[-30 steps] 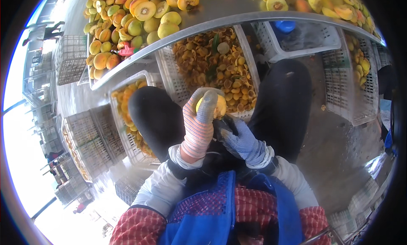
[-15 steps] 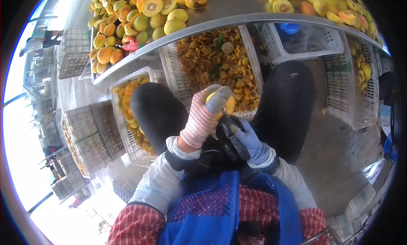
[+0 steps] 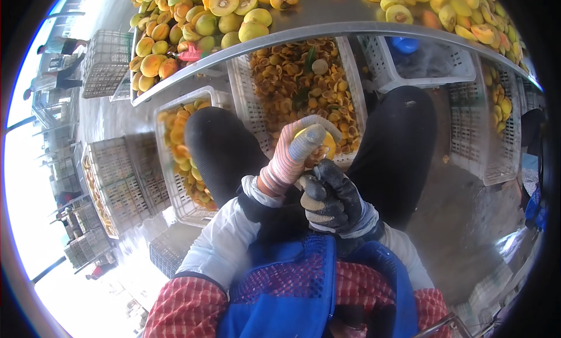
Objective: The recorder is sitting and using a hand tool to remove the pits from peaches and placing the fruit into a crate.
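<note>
My left hand [image 3: 292,154], in a striped knit glove with grey fingertips, is wrapped round a yellow peach [image 3: 329,144] above my lap. Its fingers cover much of the fruit. Just below and to the right, my right hand [image 3: 334,199] is closed with its fingers curled, in a dark-coated glove. Its fingertips are up against the underside of the peach. A small shiny bit shows between the hands, but what the right hand grips is hidden by its fingers. Behind the hands, a white crate [image 3: 245,92] is filled with orange-brown scraps.
A metal-rimmed table [image 3: 327,27] curves across the far side, with peaches [image 3: 204,23] heaped left and halves [image 3: 461,13] right. White crates stand beside my knees: one with peach pieces [image 3: 186,157] left, another [image 3: 467,133] right. A crate with a blue object [image 3: 404,44] sits under the table edge.
My right hand has turned over, so its curled dark-coated fingers now face up instead of its blue back. My left hand has shifted slightly, still round the peach. The view has moved a little.
</note>
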{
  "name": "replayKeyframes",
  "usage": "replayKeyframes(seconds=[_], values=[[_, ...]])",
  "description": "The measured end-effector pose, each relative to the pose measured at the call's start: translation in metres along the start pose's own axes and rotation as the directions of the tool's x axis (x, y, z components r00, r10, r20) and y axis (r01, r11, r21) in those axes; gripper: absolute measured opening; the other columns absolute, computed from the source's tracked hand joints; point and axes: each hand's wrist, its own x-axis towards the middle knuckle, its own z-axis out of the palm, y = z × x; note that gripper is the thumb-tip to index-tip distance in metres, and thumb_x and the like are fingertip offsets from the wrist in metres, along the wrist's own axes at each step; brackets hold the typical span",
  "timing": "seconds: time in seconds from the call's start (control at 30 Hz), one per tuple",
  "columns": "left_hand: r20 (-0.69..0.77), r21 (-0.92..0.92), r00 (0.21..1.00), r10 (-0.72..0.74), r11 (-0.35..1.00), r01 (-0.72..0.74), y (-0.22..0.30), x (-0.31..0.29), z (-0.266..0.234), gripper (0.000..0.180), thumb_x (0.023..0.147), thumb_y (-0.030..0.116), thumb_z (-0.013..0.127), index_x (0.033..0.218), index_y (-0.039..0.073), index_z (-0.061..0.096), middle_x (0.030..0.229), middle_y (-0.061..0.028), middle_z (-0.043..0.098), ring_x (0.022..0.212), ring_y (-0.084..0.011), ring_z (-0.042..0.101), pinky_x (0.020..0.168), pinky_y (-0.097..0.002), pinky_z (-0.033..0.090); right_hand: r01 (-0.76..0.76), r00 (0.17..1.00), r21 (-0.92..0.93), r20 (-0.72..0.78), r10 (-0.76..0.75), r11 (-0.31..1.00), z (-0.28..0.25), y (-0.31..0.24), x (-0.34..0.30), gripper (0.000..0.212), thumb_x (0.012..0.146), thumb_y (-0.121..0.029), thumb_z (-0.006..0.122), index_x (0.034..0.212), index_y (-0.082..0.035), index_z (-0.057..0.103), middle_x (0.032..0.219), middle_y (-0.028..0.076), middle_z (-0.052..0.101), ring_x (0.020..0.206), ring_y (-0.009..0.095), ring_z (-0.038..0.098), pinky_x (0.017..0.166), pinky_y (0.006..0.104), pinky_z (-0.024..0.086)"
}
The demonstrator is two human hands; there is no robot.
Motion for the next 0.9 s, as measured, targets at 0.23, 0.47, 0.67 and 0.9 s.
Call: replayKeyframes(seconds=[0.23,0.47,0.67,0.9], values=[[-0.168,-0.51,0.952,-0.255,0.849,0.137,-0.005,-0.005,0.025,0.046,0.088,0.05,0.057,0.09,0.004,0.064,0.064,-0.0006,0.053,0.053,-0.0086,0.046,0.051,-0.0222,0.036,0.007,0.987,0.113,0.157,-0.025,0.994,-0.011,-0.004,0.005,0.048,0.099,-0.052,0.036,0.092,-0.008,0.054,0.058,-0.002,0.042,0.04,0.007,0.038,0.037,0.0231,0.035],[-0.137,-0.614,0.848,-0.511,0.716,0.332,0.004,-0.006,0.023,0.049,0.088,0.055,0.056,0.092,0.006,0.063,0.066,-0.0023,0.058,0.057,-0.0102,0.053,0.052,-0.0244,0.043,0.016,0.986,0.12,0.163,-0.036,0.993,-0.019,-0.006,0.004,0.049,0.099,-0.051,0.035,0.09,-0.007,0.054,0.058,-0.001,0.041,0.039,0.007,0.037,0.036,0.023,0.035],[0.03,0.095,0.999,0.019,0.995,-0.022,0.007,-0.005,-0.004,0.044,0.089,0.045,0.059,0.094,0.001,0.065,0.079,-0.0018,0.06,0.072,-0.0089,0.054,0.068,-0.0238,0.045,-0.057,0.984,0.185,0.176,0.024,0.981,0.0,0.005,0.009,0.044,0.1,-0.047,0.038,0.09,-0.006,0.053,0.058,-0.001,0.042,0.04,0.006,0.037,0.036,0.0208,0.035],[-0.091,-0.702,0.867,-0.491,0.648,0.293,0.008,-0.012,0.03,0.054,0.088,0.056,0.054,0.088,0.003,0.063,0.062,-0.0046,0.059,0.048,-0.0158,0.055,0.044,-0.0256,0.045,0.13,0.971,0.201,0.171,-0.165,0.971,-0.012,0.008,0.005,0.041,0.101,-0.043,0.037,0.091,-0.006,0.052,0.059,0.001,0.042,0.04,0.007,0.037,0.036,0.0223,0.038]])
